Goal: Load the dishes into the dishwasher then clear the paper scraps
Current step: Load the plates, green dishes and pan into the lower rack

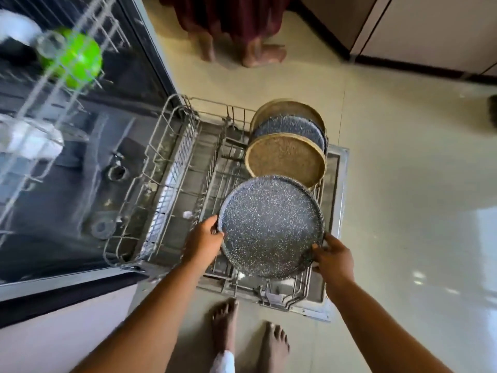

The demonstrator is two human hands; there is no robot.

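I hold a grey speckled plate [271,227] tilted on edge over the near right part of the pulled-out lower rack [172,146]. My left hand [204,242] grips its left rim and my right hand [332,258] grips its lower right rim. Behind it stand three plates upright in the rack: a tan one [286,158], a grey speckled one [291,129] and another tan one [287,107] at the far end.
The upper rack [53,103] at left carries a green bowl [78,59], a glass [49,44] and white items. The dishwasher door [334,211] lies open on the tiled floor. My bare feet [250,335] stand near it. Another person's feet [255,53] are beyond.
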